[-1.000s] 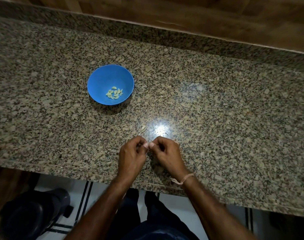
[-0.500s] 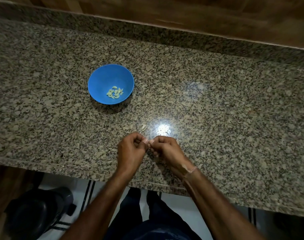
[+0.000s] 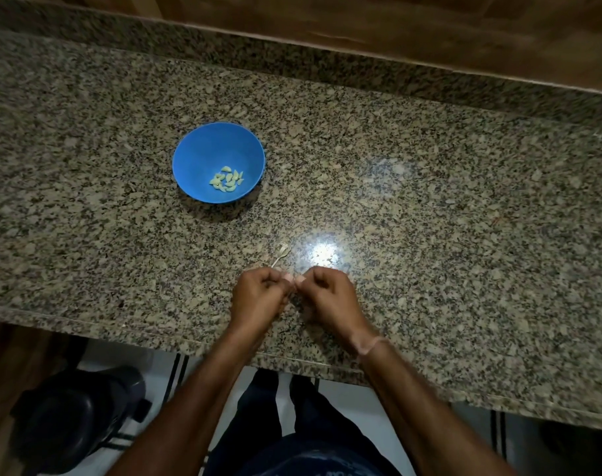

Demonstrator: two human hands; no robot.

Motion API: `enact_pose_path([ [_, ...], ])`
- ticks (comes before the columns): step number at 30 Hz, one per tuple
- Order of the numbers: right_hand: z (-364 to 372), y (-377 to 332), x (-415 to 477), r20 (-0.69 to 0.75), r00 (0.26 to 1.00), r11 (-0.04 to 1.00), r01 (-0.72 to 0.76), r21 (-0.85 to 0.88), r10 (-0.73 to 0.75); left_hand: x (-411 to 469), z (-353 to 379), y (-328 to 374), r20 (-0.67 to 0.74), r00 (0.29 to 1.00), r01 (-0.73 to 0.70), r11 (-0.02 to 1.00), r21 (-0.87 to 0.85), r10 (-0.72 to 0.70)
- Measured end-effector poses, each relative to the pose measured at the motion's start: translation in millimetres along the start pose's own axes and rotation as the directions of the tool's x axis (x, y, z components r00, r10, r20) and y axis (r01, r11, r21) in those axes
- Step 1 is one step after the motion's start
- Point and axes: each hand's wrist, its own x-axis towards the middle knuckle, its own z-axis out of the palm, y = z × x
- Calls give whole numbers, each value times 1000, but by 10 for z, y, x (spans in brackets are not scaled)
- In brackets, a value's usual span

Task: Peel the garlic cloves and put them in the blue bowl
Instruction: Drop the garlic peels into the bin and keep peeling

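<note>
Both hands meet at about six o'clock on the speckled worktop (image 3: 430, 201). The left hand (image 3: 258, 298) and right hand (image 3: 330, 297) have fingers curled, tips pinched together on something tiny between them, presumably a garlic clove, though it is hidden. Such a clove should be light, firm and slick once bare, so pinching the papery skin at its ends seems wisest. The blue bowl (image 3: 203, 146) sits at ten o'clock, holding peeled cloves (image 3: 227, 179). A skin scrap (image 3: 281, 253) lies just beyond the fingers.
</note>
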Motion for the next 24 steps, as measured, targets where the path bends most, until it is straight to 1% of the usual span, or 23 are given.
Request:
enact_pose_path([
  [1, 19, 47, -13, -42, 985, 956, 153, -249, -168, 15, -12, 17, 110, 972, 228, 953, -200, -209],
  [2, 33, 75, -27, -43, 965, 891, 219, -397, -257, 14, -29, 19, 196, 927, 367, 884, -290, -320],
  [3, 43, 75, -27, -48, 964, 889, 221, -402, -261, -2, -25, 14, 203, 931, 351, 895, -275, -303],
  [4, 46, 67, -21, -18, 981, 950, 181, -256, -192, -31, -4, 1, 130, 972, 218, 960, -177, -197],
  [5, 17, 39, -5, 16, 994, 990, 109, -92, -108, -27, 2, -30, 13, 1000, -2, 1000, 11, 1],
  [6, -5, -3, -11, 99, 994, 992, -66, 105, 55, -51, -10, -60, -49, 971, -220, 953, 206, 235],
  [7, -23, -46, -25, 166, 973, 938, -202, 283, 159, -58, -1, -74, -67, 931, -322, 895, 308, 358],
  [8, -22, -54, -30, 180, 966, 923, -236, 306, 187, -53, 22, -76, -68, 925, -334, 886, 322, 373],
  [9, -6, -33, -31, 145, 975, 943, -201, 266, 167, -29, 40, -87, -56, 963, -249, 946, 208, 265],
  [10, 9, -21, -29, 80, 993, 982, -99, 164, 86, 8, 30, -99, -3, 995, -103, 994, 31, 103],
  [11, 25, -35, -34, 5, 1000, 999, -13, 53, 13, 27, 20, -108, 67, 996, 67, 989, -133, -59],
  [12, 33, -42, -35, -48, 998, 999, 35, -13, -35, 28, 13, -107, 118, 983, 165, 959, -232, -141],
  [13, 32, -39, -23, -92, 995, 999, 37, 5, -37, 38, 15, -109, 115, 983, 165, 962, -218, -143],
  [14, 28, -50, -14, -122, 993, 997, 11, 71, -3, 40, 17, -116, 73, 992, 108, 984, -142, -98],
  [16, 12, -79, -18, -106, 992, 983, -54, 176, 74, 12, 13, -92, -50, 998, -32, 996, 78, 36],
  [17, 6, -63, -18, -81, 993, 980, -67, 189, 83, 4, 16, -74, -84, 993, -66, 989, 130, 77],
  [18, 4, -60, -20, -59, 995, 981, -66, 184, 78, -4, 26, -64, -104, 989, -85, 986, 145, 101],
  [20, 27, -67, -23, -67, 997, 992, -32, 123, 40, -18, 34, -45, -114, 987, -94, 986, 137, 110],
  [22, 46, -26, 8, -82, 997, 996, -5, 92, 13, 2, 16, -57, -92, 993, -73, 996, 56, 78],
  [24, 57, -39, 10, -83, 997, 995, -3, 103, 11, 8, -13, -68, -56, 997, -59, 998, 3, 59],
])
